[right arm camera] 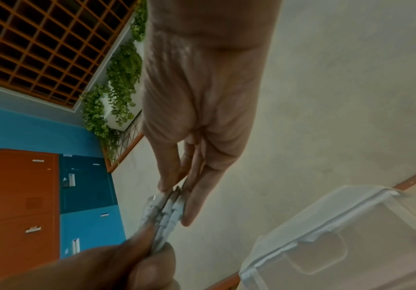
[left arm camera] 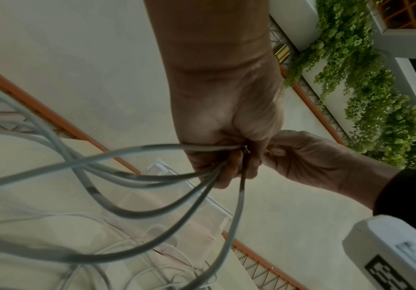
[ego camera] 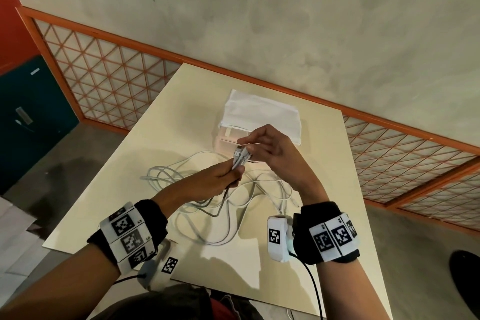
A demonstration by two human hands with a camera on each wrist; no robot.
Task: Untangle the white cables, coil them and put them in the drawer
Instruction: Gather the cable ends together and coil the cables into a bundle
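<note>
Your left hand is fisted round a bundle of white cables, gripping just below the plugs. Your right hand pinches those plugs at the top, thumb on one side, fingers on the other. Right wrist view shows about three plugs side by side in the pinch; exact count is unclear. Both hands are raised over the middle of the tabletop.

Below the left fist several strands hang down; the left wrist view shows about five leaving the hand, and they cross each other there. The rest lies in loose overlapping loops on the tabletop, from mid-left to below your right wrist, toward the near edge. One free plug end rests at the left of the pile. I can't tell how many separate cables there are.

One translucent drawer unit sits toward the far edge, just behind your hands, with one white cloth draped over its top. Your hands cover most of its front in the head view, so I can't tell how far the drawer is open. Cable loops lie right up to its front.

Around the table: an orange lattice rail along the wall, teal and orange lockers to the left, and hanging green plants in the wrist views. One marker band and one camera sit on each wrist.
</note>
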